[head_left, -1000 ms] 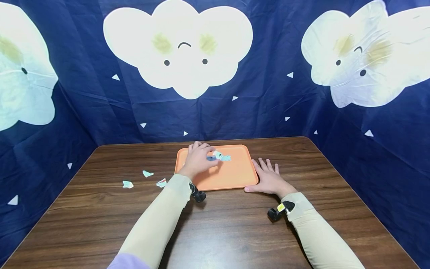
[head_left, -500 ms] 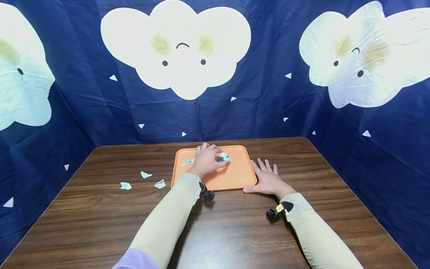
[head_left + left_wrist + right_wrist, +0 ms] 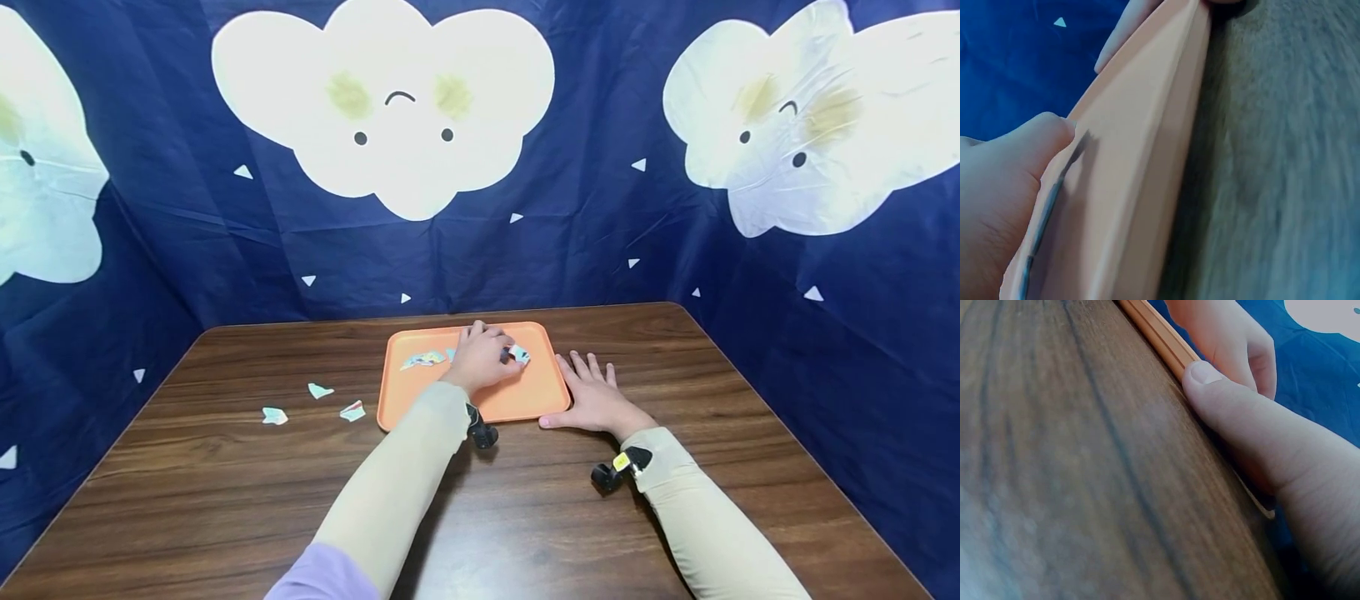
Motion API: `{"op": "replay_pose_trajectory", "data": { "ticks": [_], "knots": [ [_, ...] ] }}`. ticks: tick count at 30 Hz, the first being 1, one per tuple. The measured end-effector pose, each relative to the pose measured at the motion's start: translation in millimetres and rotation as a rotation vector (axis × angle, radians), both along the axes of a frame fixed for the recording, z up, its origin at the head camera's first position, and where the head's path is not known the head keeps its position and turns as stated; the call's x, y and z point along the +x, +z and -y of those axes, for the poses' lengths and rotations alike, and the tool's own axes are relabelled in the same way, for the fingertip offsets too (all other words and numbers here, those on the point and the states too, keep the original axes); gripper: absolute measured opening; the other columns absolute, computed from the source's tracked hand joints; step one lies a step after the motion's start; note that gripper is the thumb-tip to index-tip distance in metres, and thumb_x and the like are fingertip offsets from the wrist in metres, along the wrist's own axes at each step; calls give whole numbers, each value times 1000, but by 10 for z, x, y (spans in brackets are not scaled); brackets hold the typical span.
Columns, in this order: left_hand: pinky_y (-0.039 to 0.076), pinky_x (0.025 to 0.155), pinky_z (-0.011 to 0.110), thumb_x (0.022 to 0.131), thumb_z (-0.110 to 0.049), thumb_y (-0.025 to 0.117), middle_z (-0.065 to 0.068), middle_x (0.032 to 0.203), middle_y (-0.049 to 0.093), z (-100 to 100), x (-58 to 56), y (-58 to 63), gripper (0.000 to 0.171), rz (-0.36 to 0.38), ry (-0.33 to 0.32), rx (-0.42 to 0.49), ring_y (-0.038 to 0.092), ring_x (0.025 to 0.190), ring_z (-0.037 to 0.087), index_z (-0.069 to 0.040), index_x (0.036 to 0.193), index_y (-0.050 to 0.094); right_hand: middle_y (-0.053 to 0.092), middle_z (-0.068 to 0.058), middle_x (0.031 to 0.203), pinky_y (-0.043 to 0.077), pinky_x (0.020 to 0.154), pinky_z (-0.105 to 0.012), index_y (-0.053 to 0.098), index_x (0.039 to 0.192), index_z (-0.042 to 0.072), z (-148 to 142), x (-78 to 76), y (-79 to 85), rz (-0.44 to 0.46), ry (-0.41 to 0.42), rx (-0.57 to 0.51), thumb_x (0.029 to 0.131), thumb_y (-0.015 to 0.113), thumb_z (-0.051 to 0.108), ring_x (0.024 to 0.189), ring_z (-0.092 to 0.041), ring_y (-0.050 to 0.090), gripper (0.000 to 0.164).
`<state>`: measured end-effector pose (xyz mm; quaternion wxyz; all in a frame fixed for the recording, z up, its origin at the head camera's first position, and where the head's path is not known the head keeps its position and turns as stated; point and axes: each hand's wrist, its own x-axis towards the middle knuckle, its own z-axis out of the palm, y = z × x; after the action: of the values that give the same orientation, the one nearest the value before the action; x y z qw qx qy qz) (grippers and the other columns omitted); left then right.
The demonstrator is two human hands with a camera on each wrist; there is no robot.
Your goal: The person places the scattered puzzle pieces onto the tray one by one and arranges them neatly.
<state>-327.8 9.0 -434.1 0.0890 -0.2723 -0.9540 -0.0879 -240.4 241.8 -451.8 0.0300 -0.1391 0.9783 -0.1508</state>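
An orange tray (image 3: 540, 387) lies on the table in the head view. Over its middle, my left hand (image 3: 483, 360) pinches a small flat puzzle piece (image 3: 520, 354), light blue and white with dark marks; the fingers hide part of it. Left of that hand, more light-blue printed pieces (image 3: 422, 360) lie on the tray. My right hand (image 3: 596, 400) rests with spread fingers against the tray's near right corner. In the right wrist view its thumb (image 3: 1207, 375) touches the tray's edge. The left wrist view shows the left thumb (image 3: 1054, 134) low over the tray; the pinched piece cannot be made out there.
Three loose pale pieces lie on the wooden table (image 3: 225, 483) left of the tray: one farther back (image 3: 320, 391), one at far left (image 3: 274, 416) and one near the tray (image 3: 352, 411). A dark blue cloth (image 3: 450, 258) with white clouds hangs behind the table.
My left hand has moved right across the tray with the puzzle piece, uncovering pieces on the tray's left part. The right hand keeps its place at the corner. The head view has shifted slightly.
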Motion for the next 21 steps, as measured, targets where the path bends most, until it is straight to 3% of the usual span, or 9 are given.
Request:
{"op": "replay_pose_trajectory", "data": {
  "ticks": [7, 14, 21],
  "knots": [
    [31, 96, 44, 91, -62, 63, -5, 135, 60, -93, -1, -47, 55, 45, 13, -45, 43, 115, 25, -26, 133, 66, 10, -25, 166, 0, 112, -74, 16, 163, 10, -11, -4, 7, 6, 1, 5, 72, 65, 83, 150, -51, 2, 127],
    [31, 97, 46, 94, -57, 60, -4, 136, 57, -90, 21, -43, 51, 93, 24, -20, 42, 120, 26, -26, 135, 64, 9, -24, 166, 0, 112, -73, 15, 163, 11, -19, -9, -7, 10, -1, 12, 72, 65, 83, 151, -50, 1, 126],
    [30, 96, 46, 94, -57, 59, -5, 135, 56, -77, -29, -87, 52, 112, 25, -12, 41, 120, 26, -27, 137, 64, 9, -24, 166, -1, 112, -73, 14, 163, 11, -16, -11, 1, 18, 0, 10, 73, 65, 82, 151, -50, 0, 126]
  ]
}}
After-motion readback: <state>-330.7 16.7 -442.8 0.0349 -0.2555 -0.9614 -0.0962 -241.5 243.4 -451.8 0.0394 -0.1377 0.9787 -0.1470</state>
